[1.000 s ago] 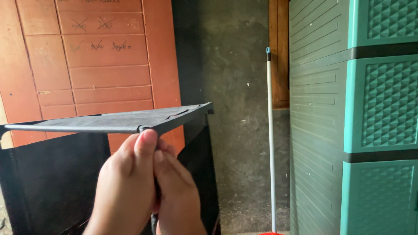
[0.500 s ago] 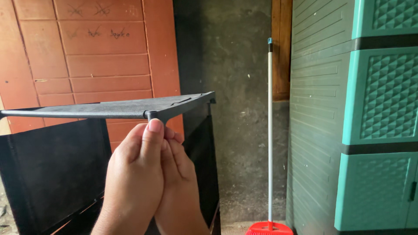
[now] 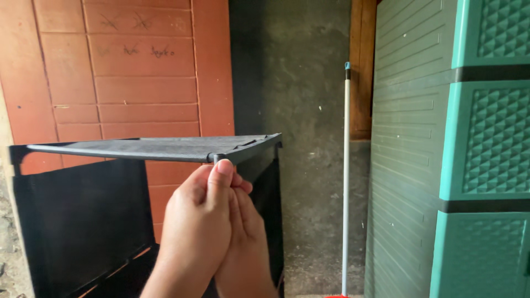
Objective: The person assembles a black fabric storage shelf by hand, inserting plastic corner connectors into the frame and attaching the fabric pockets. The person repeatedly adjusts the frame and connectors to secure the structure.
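A black fabric shelf rack (image 3: 83,221) stands in front of me, its flat top (image 3: 154,148) about level with my eyes. My left hand (image 3: 193,232) and my right hand (image 3: 247,243) are pressed together just under the top's near right corner (image 3: 220,158). Both hands close around the upright post below that corner, and they hide the post. My left thumb tip touches the corner joint. The rack's dark side panels hang below the top.
Behind the rack is a red-brown panelled door (image 3: 127,83), and beside it a dark rough wall (image 3: 292,110). A broom with a pale handle (image 3: 346,176) leans upright near a green plastic cabinet (image 3: 480,165) on the right. The floor is dusty concrete.
The view has shifted a little, so the rack's top sits lower in frame. My hands stay clasped at the same corner, the thumb still on the joint.
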